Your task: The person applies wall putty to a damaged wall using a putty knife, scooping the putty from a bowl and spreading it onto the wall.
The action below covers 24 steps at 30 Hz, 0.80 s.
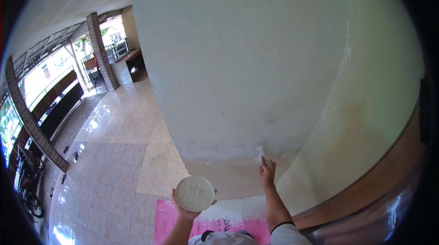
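Observation:
My left hand (187,214) holds a round, shallow container (194,193) of pale cream paste from beneath, with fingers curled round its rim. My right hand (267,169) grips a small flat scraper (259,152), whose blade rests against the lower part of the grey-white wall (238,75). That wall has scratches and darker, smudged patches along its bottom band. Below my hands lies a pink sheet (164,217) on the floor, strewn with white flakes near the wall's foot.
Tiled floor (100,172) stretches left toward pillars (101,53), a dark fence (64,101), a parked two-wheeler (29,199) and some footwear. A bench (132,57) stands behind the wall's edge. A cream side wall (366,98) meets a brown wooden piece (370,172) at right.

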Each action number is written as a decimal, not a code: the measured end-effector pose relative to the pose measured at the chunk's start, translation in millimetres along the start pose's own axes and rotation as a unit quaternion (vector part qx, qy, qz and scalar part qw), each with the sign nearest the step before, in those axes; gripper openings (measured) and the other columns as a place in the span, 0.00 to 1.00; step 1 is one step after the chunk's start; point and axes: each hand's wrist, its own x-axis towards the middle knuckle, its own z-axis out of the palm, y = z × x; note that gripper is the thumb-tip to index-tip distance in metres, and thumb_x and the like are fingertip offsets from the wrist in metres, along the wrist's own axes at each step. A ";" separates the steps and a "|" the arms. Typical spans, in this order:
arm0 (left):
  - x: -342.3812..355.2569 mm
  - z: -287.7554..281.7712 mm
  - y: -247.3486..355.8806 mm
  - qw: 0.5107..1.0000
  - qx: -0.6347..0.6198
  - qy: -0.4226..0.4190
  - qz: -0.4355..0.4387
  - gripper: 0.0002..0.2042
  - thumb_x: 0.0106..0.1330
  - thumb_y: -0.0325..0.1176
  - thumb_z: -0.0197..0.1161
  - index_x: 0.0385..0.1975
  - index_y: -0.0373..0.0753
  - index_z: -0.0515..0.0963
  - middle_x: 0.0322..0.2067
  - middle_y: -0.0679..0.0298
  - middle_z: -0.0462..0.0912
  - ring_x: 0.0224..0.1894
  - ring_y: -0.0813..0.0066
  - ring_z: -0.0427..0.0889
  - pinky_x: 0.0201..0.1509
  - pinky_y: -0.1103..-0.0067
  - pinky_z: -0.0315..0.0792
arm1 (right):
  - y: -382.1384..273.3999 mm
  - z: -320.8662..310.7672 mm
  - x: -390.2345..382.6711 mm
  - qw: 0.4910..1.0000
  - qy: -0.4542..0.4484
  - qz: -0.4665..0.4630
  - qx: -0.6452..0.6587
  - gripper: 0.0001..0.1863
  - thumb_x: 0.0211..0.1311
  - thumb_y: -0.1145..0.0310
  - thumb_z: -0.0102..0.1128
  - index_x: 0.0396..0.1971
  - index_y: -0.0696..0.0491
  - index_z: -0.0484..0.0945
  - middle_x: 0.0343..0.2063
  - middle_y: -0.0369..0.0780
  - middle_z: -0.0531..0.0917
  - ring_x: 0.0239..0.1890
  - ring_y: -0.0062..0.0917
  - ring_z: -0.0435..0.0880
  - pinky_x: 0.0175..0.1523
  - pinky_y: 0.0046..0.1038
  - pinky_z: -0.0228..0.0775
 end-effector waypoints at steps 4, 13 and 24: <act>3.5 10.2 1.8 0.998 -0.055 -0.016 -0.027 0.54 0.58 0.80 0.53 0.78 0.46 0.57 0.73 0.40 0.60 0.72 0.20 0.59 0.63 0.26 0.64 | -18.2 -5.6 50.7 0.997 0.060 -0.030 0.029 0.39 0.54 0.84 0.69 0.68 0.43 0.77 0.40 0.44 0.79 0.41 0.46 0.75 0.49 0.47 0.73; 3.3 14.9 -1.5 0.997 -0.073 -0.027 -0.020 0.54 0.59 0.80 0.52 0.78 0.47 0.57 0.73 0.40 0.60 0.73 0.20 0.57 0.61 0.25 0.65 | 25.9 2.0 2.9 1.000 0.011 -0.006 0.009 0.39 0.53 0.83 0.70 0.68 0.43 0.78 0.41 0.45 0.79 0.43 0.46 0.75 0.49 0.45 0.71; 7.1 13.6 -8.9 1.000 -0.016 -0.018 -0.019 0.54 0.58 0.80 0.53 0.78 0.46 0.57 0.73 0.40 0.59 0.72 0.20 0.59 0.63 0.27 0.65 | 36.0 -7.4 -9.1 0.999 -0.017 0.016 -0.036 0.38 0.52 0.83 0.70 0.67 0.47 0.77 0.39 0.44 0.79 0.42 0.44 0.76 0.50 0.46 0.70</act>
